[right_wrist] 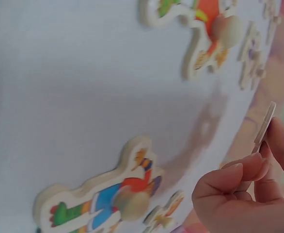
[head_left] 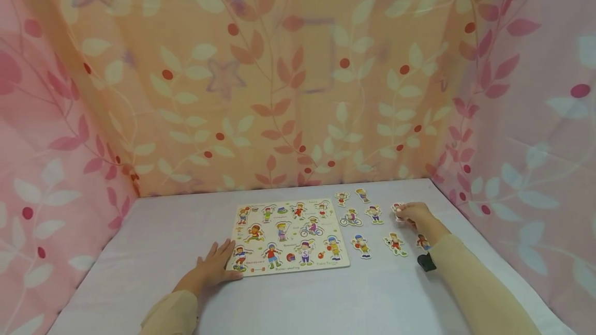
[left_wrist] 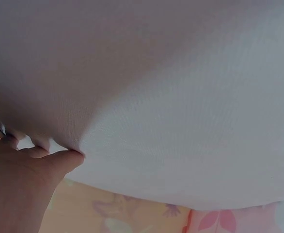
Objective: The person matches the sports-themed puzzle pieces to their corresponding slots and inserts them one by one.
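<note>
My left hand [head_left: 216, 262] rests at the left edge of a wooden peg puzzle board [head_left: 312, 269] printed with children playing sports. Its fingers lie along the side and its thumb along the front corner. In the left wrist view that hand [left_wrist: 25, 179] shows at the lower left, with the board hidden. My right hand [head_left: 419, 216] pinches a child-shaped puzzle piece [head_left: 397, 210] right of the board. In the right wrist view this piece [right_wrist: 265, 124] is seen edge-on between thumb and fingers, raised off the table; its picture is hidden there.
Several knobbed puzzle pieces lie between board and right hand, among them a cyclist [head_left: 351, 217] and a soccer player [head_left: 395, 244]. Another piece [head_left: 422, 242] lies by my right sleeve, beside a small black object [head_left: 426, 262]. Patterned curtains [head_left: 279, 92] enclose the white-covered table [head_left: 153, 242].
</note>
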`<state>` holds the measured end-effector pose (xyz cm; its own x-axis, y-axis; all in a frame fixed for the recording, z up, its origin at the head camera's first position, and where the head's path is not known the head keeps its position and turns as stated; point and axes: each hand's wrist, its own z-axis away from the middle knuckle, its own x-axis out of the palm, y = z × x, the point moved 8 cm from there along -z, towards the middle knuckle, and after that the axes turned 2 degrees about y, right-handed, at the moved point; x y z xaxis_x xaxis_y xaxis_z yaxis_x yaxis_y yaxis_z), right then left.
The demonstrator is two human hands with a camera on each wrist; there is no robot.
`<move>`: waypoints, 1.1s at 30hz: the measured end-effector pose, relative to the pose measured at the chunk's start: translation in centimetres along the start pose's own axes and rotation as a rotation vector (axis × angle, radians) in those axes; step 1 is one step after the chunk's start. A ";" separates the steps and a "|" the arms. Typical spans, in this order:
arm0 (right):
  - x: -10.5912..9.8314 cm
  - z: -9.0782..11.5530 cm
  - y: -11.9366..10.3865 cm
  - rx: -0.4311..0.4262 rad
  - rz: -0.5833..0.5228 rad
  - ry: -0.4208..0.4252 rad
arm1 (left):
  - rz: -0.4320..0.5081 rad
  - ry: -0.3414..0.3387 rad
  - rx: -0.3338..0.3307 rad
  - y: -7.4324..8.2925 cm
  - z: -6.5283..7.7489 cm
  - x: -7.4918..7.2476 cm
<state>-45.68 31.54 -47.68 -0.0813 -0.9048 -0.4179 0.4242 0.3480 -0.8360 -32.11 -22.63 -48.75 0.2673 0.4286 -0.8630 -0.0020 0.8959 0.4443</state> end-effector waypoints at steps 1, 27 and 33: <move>0.0 0.2 -0.2 -0.004 0.000 0.000 | -0.001 0.000 -0.001 0.0 0.0 0.0; 2.5 5.3 -4.4 -0.165 0.044 -0.042 | 0.000 0.015 0.005 -0.1 0.0 0.0; 4.0 5.4 -4.9 -0.165 0.031 -0.022 | 0.005 0.013 0.001 -0.1 0.0 0.0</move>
<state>-43.24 24.91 -43.39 -0.0498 -0.8977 -0.4378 0.2723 0.4095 -0.8707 -32.07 -22.70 -48.76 0.2548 0.4347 -0.8638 -0.0023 0.8935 0.4490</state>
